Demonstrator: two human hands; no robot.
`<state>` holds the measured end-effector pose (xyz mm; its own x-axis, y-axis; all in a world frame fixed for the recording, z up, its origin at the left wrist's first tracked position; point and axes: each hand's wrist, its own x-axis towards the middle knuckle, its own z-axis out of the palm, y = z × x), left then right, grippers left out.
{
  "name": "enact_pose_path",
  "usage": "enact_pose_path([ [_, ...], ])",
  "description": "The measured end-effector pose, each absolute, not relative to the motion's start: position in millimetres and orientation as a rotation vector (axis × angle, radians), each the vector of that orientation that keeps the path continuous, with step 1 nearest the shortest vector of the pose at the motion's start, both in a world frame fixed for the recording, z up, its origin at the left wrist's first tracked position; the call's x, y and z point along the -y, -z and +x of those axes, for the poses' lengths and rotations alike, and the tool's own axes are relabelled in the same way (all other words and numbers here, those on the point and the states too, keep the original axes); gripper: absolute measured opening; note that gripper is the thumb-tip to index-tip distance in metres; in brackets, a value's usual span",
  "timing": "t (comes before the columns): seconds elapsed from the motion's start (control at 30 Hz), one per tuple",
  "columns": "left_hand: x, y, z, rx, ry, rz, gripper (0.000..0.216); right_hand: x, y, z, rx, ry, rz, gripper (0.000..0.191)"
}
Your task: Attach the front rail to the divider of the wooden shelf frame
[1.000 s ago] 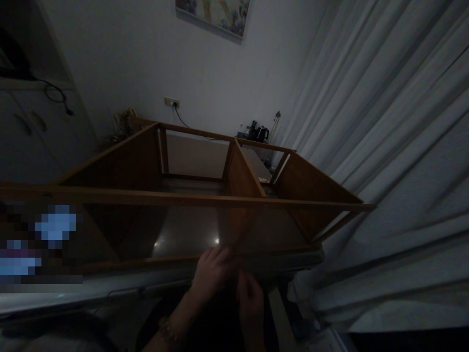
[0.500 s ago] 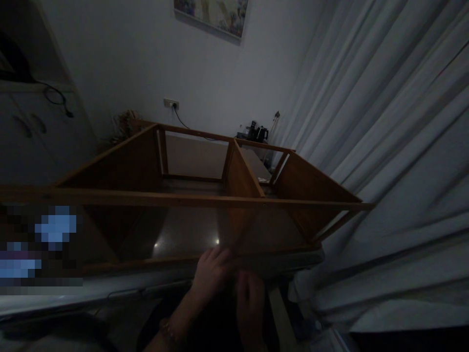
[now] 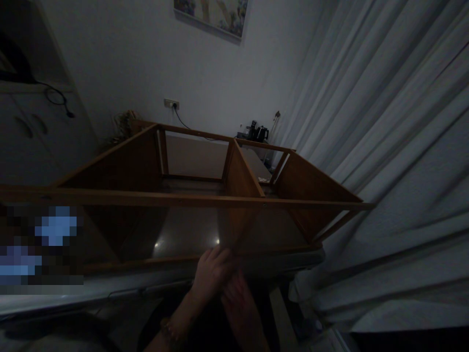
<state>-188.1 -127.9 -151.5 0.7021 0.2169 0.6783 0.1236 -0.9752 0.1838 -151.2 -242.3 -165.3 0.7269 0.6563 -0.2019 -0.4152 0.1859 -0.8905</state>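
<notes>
A brown wooden shelf frame [image 3: 220,199] lies on its side across a light-coloured surface, divided by a wooden panel [image 3: 242,171]. My left hand [image 3: 213,269], with a beaded bracelet [image 3: 168,330] at its wrist, is at the near lower rail [image 3: 157,262], below that panel. Its fingers are curled closed; whatever they hold is hidden in the dark. Just below and to the right, close against it, is my right hand [image 3: 237,296]. Motion smears its fingers, so I cannot tell if it grips anything.
A pale curtain [image 3: 366,146] hangs along the right side. Behind the frame, a black kettle [image 3: 262,133] stands near the wall. A plug with a cord sits in the wall socket [image 3: 171,103]. At left is a white cabinet [image 3: 32,137]; a blurred-out patch [image 3: 40,244] hides the near left area.
My right hand has shifted left and turned, coming closer to my left hand. My left hand and the wooden frame look unmoved.
</notes>
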Motion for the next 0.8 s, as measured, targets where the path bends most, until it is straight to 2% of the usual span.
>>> enact_pose_path([
  [0.2,129,151,-189,-0.266,-1.1,2.762,0.03,243,169,-148,0.33,-0.612,-1.367,0.041],
  [0.33,129,150,-190,-0.273,-1.089,2.78,0.033,248,163,-142,0.586,-0.284,-1.727,0.038],
  [0.47,128,150,-190,-0.268,-1.072,2.786,0.032,253,159,-141,0.74,-0.03,-1.906,0.034],
  [0.53,128,151,-190,-0.266,-1.078,2.775,0.033,254,162,-142,0.734,-0.036,-1.896,0.034],
  [0.7,128,150,-190,-0.281,-1.105,2.762,0.031,254,175,-147,0.538,-0.288,-1.696,0.044],
  [0.8,129,146,-191,-0.275,-1.066,2.784,0.035,253,173,-147,0.541,-0.358,-1.632,0.04],
])
